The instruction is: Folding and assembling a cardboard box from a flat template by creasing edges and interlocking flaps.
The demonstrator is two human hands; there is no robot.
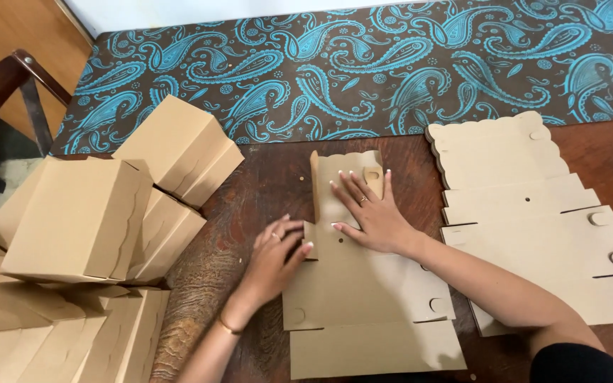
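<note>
Flat die-cut cardboard blank point(363, 284), matte tan with scalloped edge, lying on the dark wood table point(250, 198): right hand point(370, 213) spread flat, pressing it down; left hand point(278, 259), fingers curled, pinching up its side flap.

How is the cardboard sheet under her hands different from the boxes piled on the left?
The sheet lies mostly flat on the table, one side flap raised; the boxes are folded up and closed. The sheet is single, pressed by the right hand; the boxes are heaped, untouched. Both are plain brown cardboard.

left hand point(276, 257) curled, right hand point(372, 213) flat
</note>
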